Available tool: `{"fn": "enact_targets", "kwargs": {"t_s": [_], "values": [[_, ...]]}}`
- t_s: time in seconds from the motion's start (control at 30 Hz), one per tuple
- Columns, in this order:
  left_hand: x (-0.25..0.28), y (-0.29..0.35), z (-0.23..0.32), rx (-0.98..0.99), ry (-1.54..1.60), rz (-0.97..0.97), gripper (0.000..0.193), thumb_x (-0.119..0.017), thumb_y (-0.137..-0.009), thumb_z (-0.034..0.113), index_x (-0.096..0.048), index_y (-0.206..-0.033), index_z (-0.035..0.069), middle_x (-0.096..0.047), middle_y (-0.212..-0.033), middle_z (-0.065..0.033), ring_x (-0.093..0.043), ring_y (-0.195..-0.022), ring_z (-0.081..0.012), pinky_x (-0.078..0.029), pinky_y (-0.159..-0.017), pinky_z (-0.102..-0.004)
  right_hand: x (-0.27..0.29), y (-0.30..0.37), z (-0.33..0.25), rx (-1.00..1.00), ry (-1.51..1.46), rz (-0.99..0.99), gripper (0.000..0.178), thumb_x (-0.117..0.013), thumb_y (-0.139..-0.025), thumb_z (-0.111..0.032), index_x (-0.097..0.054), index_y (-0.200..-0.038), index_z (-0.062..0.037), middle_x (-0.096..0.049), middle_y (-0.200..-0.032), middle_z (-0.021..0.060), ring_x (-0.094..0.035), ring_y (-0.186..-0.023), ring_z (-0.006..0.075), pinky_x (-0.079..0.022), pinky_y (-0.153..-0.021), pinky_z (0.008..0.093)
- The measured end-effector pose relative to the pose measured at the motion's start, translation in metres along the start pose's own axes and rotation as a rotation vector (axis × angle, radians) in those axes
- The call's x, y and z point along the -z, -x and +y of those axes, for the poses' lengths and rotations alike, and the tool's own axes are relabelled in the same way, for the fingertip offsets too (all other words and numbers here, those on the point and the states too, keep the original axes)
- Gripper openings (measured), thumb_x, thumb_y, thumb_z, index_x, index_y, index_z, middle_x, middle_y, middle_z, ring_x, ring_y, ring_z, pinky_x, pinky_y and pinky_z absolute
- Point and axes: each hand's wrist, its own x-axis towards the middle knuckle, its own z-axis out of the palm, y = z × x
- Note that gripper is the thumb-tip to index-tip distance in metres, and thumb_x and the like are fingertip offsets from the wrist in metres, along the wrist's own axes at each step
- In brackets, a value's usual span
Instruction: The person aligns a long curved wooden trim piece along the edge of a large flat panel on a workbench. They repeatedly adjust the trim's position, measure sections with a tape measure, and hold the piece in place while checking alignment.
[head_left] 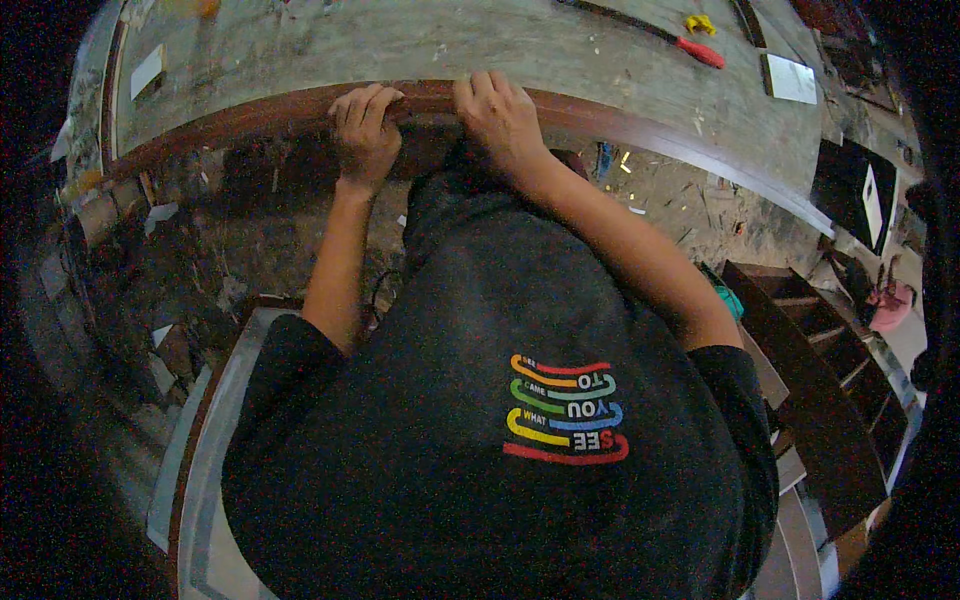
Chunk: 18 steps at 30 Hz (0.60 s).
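A large grey-green board [400,45] lies across the far side in front of me, with a reddish-brown strip [240,116] along its near edge. My left hand [365,130] is closed over this strip, its fingers bent across the top. Just to the right, my right hand [502,122] also grips the strip, fingers together and curled over the edge. A short gap separates the two hands. The undersides of both grips are hidden. Toward the right, the edge turns pale and shiny [720,165].
On the board lie a long tool with a red handle [700,52], a small yellow object [700,23] and white pieces [790,78]. Scraps litter the floor [690,200] below. A dark brown compartmented unit [800,390] stands at my right, near a black panel [850,195].
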Motion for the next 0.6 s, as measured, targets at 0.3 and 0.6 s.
{"fn": "enact_targets", "kwargs": {"t_s": [0.3,0.6], "values": [[-0.014,0.014,-0.015,-0.016,0.039,0.036,0.039,-0.063,-0.077,-0.003,-0.067,-0.109,0.018,-0.067,-0.114,-0.0055,-0.061,-0.112,-0.0305,-0.042,-0.102,-0.0486,-0.011,0.003,0.010,0.079,-0.044,0.030,0.025,-0.064,-0.084,-0.015,-0.061,-0.108,-0.0080,-0.060,-0.104,0.0108,-0.062,-0.102,0.0298,-0.057,-0.080,0.0406],[0.051,0.004,0.000,-0.140,0.062,-0.254,0.040,-0.069,-0.095,0.017,-0.064,-0.134,0.010,-0.061,-0.141,-0.0104,-0.058,-0.128,-0.0316,-0.039,-0.115,-0.0513,0.028,0.071,0.059,0.200,-0.144,0.098,0.042,-0.059,-0.092,-0.021,-0.063,-0.134,-0.0158,-0.061,-0.132,0.0061,-0.055,-0.126,0.0272,-0.043,-0.108,0.0465]]}}
